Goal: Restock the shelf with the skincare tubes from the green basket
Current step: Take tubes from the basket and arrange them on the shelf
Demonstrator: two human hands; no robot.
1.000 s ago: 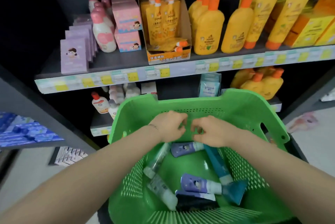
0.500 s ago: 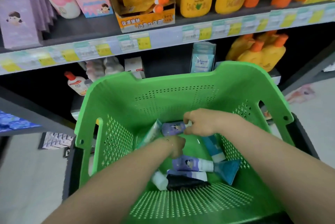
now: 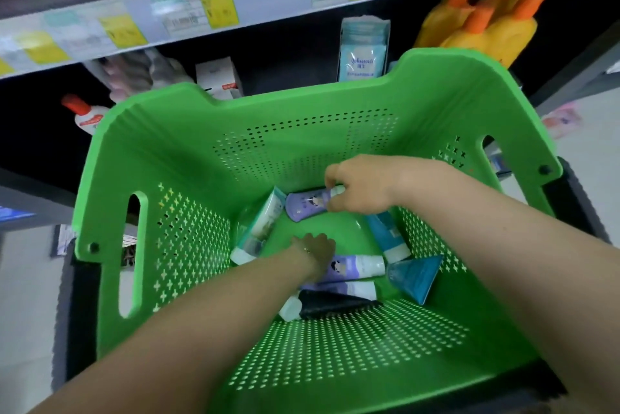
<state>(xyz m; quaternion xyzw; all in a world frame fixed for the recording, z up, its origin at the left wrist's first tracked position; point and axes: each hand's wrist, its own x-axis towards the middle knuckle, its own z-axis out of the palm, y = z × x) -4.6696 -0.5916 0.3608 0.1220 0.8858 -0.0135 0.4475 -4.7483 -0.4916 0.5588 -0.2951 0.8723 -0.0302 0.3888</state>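
Both hands are down in the green basket (image 3: 161, 152), which stands in front of the shelf (image 3: 201, 11).

Right hand (image 3: 362, 185): fingers curled round the white cap end of a purple tube (image 3: 307, 205) at the far end of the basket floor. The tube lies roughly sideways, crimped end toward the left wall.

Left hand (image 3: 317, 254): palm down mid-floor, on top of the crimped end of a second purple tube (image 3: 355, 267). Its fingers are hidden under the hand, so I can't tell if it grips or just touches.

Other tubes on the floor:
- pale green tube (image 3: 261, 229), left of the hands
- two teal tubes (image 3: 385, 235), (image 3: 416, 276) on the right
- third purple tube (image 3: 349, 289), with a black tube (image 3: 328, 304) just beside it, nearest the person

Lower shelf behind the basket: yellow bottles (image 3: 486, 27) with orange caps, pale blue packets (image 3: 362, 51), a white box (image 3: 218, 78).
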